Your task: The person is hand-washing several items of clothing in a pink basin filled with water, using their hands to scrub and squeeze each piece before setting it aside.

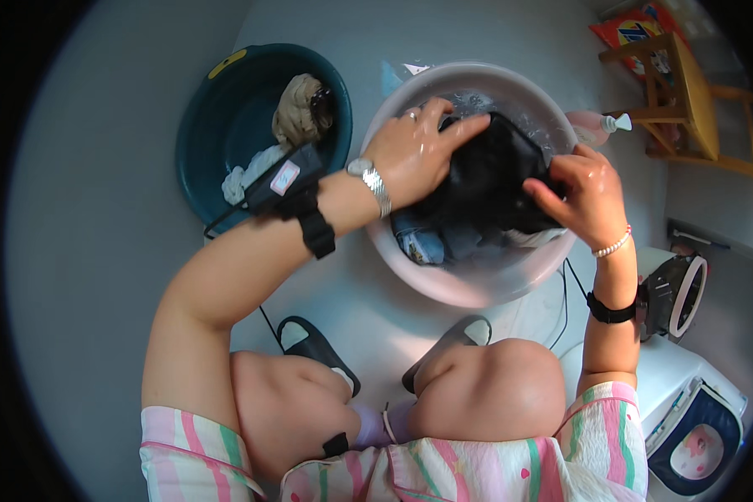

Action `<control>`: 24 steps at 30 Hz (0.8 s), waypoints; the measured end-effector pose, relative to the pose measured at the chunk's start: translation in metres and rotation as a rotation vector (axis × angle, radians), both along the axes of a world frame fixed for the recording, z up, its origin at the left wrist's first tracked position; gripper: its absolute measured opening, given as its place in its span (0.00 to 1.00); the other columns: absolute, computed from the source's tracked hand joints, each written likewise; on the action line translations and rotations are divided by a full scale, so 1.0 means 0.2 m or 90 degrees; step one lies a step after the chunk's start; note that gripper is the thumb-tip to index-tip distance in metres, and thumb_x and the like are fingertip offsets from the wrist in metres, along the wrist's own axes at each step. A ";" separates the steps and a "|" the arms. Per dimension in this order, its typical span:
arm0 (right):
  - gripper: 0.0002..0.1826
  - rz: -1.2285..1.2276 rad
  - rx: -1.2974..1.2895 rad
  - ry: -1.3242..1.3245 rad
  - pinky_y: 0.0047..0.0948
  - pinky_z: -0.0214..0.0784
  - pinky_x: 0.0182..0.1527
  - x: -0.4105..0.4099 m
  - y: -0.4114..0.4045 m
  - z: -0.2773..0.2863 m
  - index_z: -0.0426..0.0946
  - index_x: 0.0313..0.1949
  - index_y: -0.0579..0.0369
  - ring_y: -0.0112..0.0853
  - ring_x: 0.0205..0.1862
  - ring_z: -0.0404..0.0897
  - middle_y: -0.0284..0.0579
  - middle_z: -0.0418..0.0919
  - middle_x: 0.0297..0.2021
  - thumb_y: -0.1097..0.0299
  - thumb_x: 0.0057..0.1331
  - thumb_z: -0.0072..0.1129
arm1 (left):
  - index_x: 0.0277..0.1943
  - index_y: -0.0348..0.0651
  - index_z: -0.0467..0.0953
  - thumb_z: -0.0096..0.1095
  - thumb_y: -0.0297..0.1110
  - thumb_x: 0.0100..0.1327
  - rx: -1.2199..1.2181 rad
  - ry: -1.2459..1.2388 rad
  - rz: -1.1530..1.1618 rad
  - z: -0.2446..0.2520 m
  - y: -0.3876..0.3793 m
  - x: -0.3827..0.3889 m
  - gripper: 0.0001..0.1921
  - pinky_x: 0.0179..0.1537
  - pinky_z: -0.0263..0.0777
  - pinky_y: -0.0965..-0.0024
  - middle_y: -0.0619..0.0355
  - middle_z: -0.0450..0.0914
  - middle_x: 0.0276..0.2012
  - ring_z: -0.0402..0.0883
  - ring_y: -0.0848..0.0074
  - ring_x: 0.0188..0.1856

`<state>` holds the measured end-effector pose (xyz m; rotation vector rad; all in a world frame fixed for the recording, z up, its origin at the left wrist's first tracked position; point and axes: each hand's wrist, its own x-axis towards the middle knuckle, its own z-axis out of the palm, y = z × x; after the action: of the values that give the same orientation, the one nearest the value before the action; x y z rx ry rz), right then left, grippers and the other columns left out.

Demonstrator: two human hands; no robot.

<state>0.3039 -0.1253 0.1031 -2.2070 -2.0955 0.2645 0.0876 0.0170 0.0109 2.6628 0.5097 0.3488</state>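
Note:
A wet black garment (496,169) is spread between my two hands over a pale pink wash basin (470,292). My left hand (417,147) grips its upper left edge, with part of the fingers hidden by the cloth. At the garment's right side, my right hand (587,191) pinches the edge between thumb and fingers. Both hands look wet. Below the black cloth, soaked blue denim (423,245) with a patterned patch shows in the water. Some whitish fabric (533,237) lies near the basin's right wall. Suds (477,100) float at the far side.
A dark green tub (191,150) on the left holds beige cloth (298,110) and white cloth (260,166). A pink pump bottle (593,127) touches the basin's right side. Beyond are a wooden chair (696,100) and a red detergent bag (627,31). Cables (565,307) trail nearby.

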 end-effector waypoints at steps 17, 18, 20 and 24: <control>0.47 0.013 -0.352 -0.066 0.57 0.64 0.61 -0.08 0.21 -0.62 0.56 0.72 0.43 0.62 0.65 0.64 0.61 0.58 0.69 0.29 0.61 0.50 | 0.71 0.40 0.60 0.64 0.63 0.57 -0.048 0.433 -0.134 -0.28 -0.13 0.20 0.47 0.65 0.52 0.35 0.43 0.62 0.69 0.54 0.45 0.72; 0.47 0.009 -0.351 -0.070 0.57 0.64 0.61 -0.05 0.22 -0.68 0.56 0.72 0.43 0.62 0.65 0.64 0.61 0.58 0.69 0.29 0.61 0.50 | 0.69 0.39 0.64 0.64 0.63 0.56 -0.083 0.502 -0.155 -0.26 -0.10 0.25 0.46 0.65 0.53 0.36 0.44 0.62 0.69 0.56 0.46 0.71; 0.46 0.013 -0.350 -0.058 0.53 0.67 0.59 0.00 0.25 -0.80 0.57 0.72 0.43 0.55 0.65 0.68 0.60 0.60 0.68 0.29 0.62 0.49 | 0.66 0.39 0.68 0.66 0.63 0.55 -0.097 0.527 -0.168 -0.25 -0.05 0.30 0.44 0.63 0.58 0.41 0.46 0.64 0.68 0.57 0.48 0.70; 0.46 0.019 -0.416 0.005 0.51 0.65 0.62 0.05 0.42 -0.85 0.58 0.70 0.47 0.58 0.63 0.69 0.66 0.59 0.67 0.28 0.63 0.46 | 0.65 0.41 0.68 0.71 0.62 0.51 -0.134 0.464 -0.066 -0.34 0.03 0.31 0.45 0.63 0.64 0.53 0.47 0.67 0.65 0.62 0.53 0.69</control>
<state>0.3137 -0.0413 -0.0674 -2.4652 -2.2653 1.0945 0.1487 0.0220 -0.0576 2.5289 0.5672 -0.6950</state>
